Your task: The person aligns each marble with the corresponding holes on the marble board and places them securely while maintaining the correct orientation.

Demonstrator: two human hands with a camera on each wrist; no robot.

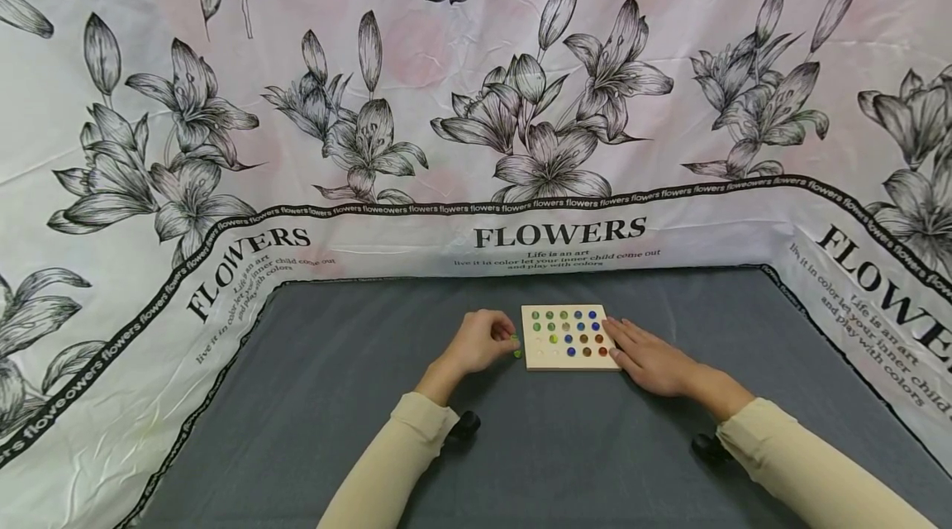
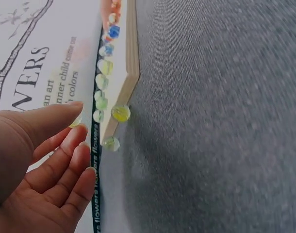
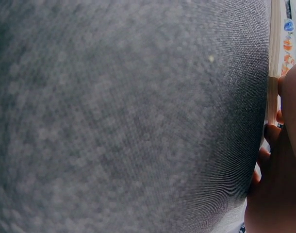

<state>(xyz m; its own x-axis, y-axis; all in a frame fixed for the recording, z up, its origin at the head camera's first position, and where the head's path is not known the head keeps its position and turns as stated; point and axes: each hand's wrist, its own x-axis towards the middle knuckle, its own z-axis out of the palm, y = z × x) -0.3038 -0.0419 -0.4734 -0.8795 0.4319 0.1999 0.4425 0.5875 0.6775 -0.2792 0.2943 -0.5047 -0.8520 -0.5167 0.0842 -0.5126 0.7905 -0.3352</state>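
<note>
A pale wooden board (image 1: 550, 363) lies on the grey cloth, with rows of glass marbles (image 1: 568, 340) in its hollows: greens at the left, blues, then orange-brown at the right. Three hollows at its near left corner are bare. Between thumb and fingertips, my left hand (image 1: 479, 340) pinches a yellowish marble (image 2: 74, 124), mostly covered by the thumb. Close by the board's left edge are a yellow-green marble (image 2: 121, 113) and a pale green marble (image 2: 111, 143). My right hand (image 1: 654, 359) rests at the board's right edge, its fingers extended and touching it.
Grey cloth (image 1: 335, 397) covers the table. Behind and at both sides rises a white flower-printed curtain (image 1: 402, 240). Black devices (image 1: 464, 426) sit beneath both wrists, near the cream sleeves (image 1: 387, 463).
</note>
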